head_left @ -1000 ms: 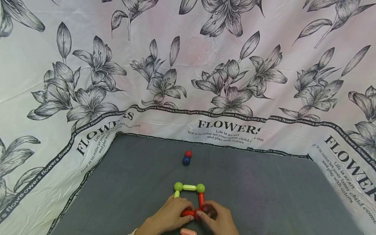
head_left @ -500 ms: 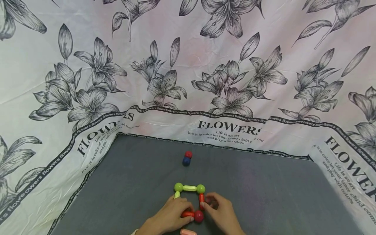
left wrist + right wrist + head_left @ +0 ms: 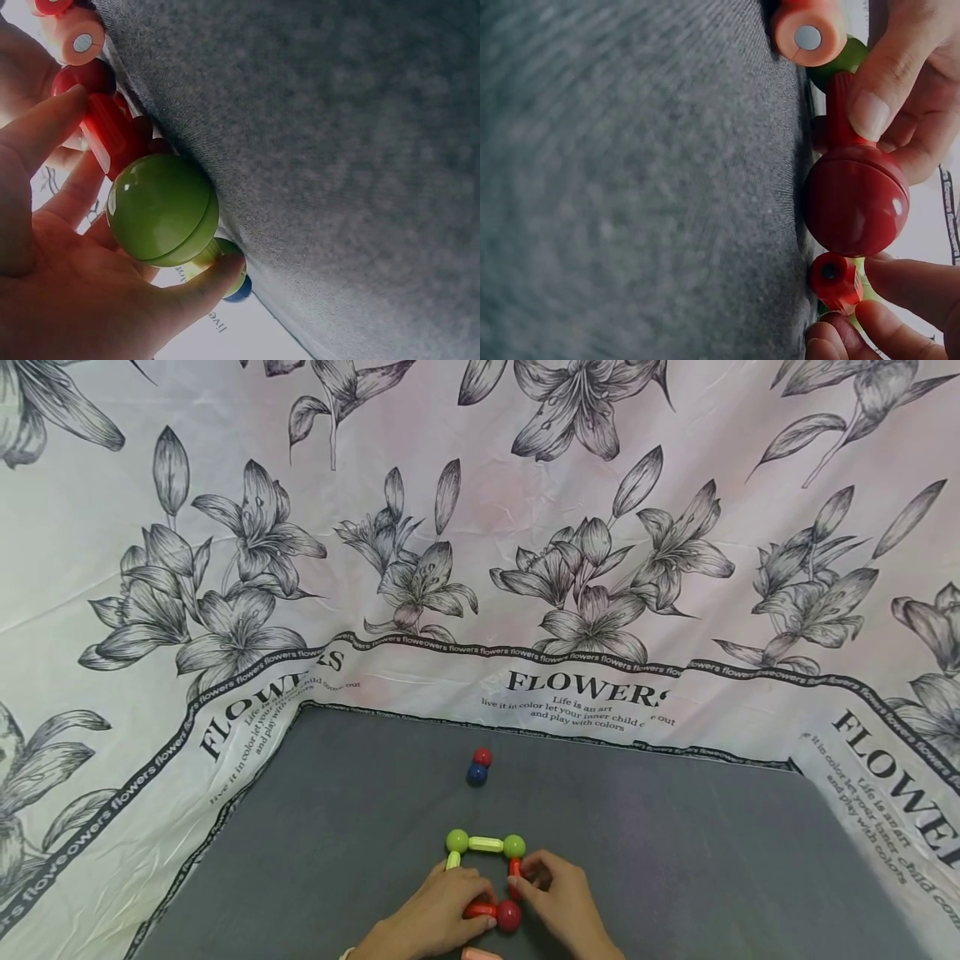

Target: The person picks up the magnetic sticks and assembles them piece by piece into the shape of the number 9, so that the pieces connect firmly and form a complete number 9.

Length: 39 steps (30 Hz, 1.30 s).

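Observation:
In the head view, magnetic rods and balls form a square. My left hand [image 3: 438, 906] pinches the front red rod [image 3: 480, 910], beside the dark red ball [image 3: 508, 916]. In the left wrist view, a green ball [image 3: 163, 210] sits near the palm, and a fingertip touches the light green rod behind it. My right hand [image 3: 562, 893] pinches the right-hand red rod [image 3: 514, 867] by its side; the right wrist view shows its end [image 3: 829, 271] near the red ball. Two green balls [image 3: 457, 841] and a light green rod [image 3: 486, 844] make the far side.
A red ball [image 3: 482, 757] and a dark blue ball [image 3: 477, 774] touch each other farther back on the grey surface [image 3: 360, 810]. A salmon rod [image 3: 480, 954] lies at the front, cut by the frame. Flower-printed cloth [image 3: 420, 672] borders the surface.
My right hand has left the red ball at the near corner and shifted up to the right-hand red rod. My left hand keeps its hold on the front red rod.

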Each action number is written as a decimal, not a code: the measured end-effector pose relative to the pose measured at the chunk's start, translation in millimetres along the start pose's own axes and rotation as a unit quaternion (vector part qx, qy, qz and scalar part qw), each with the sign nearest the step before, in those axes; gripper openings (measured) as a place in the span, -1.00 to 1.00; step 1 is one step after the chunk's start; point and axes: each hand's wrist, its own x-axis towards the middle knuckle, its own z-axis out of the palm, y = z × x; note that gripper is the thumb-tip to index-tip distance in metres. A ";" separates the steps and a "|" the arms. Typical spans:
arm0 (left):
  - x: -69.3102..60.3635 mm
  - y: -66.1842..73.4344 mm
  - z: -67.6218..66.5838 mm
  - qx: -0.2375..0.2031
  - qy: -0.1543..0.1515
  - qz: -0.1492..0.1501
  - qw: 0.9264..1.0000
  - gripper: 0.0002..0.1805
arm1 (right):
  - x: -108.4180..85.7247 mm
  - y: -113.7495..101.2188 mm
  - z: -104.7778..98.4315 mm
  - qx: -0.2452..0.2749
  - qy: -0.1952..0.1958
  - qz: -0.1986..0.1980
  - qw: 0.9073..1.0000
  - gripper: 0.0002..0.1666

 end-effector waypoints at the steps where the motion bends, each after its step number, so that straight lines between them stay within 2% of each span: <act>1: 0.1 -0.1 0.4 0.000 -0.001 -0.001 1.000 -0.89 | 0.2 -0.3 0.3 -0.003 -0.001 0.003 1.000 -0.73; 14: -1.0 0.9 1.9 0.014 0.005 0.004 1.000 -0.85 | 0.4 -1.7 3.6 -0.031 0.013 0.000 0.999 -0.68; 26: -1.0 1.1 0.6 0.018 0.009 0.009 1.000 -0.85 | 2.9 -5.4 7.4 -0.031 0.027 0.025 0.999 -0.66; 34: -1.1 0.5 1.2 0.018 0.012 0.012 1.000 -0.86 | 4.3 -5.7 8.5 -0.022 0.033 0.040 0.998 -0.68; 39: -1.7 -0.1 2.1 0.021 0.019 0.019 0.999 -0.85 | 4.5 -5.3 8.7 0.003 0.035 0.050 0.998 -0.68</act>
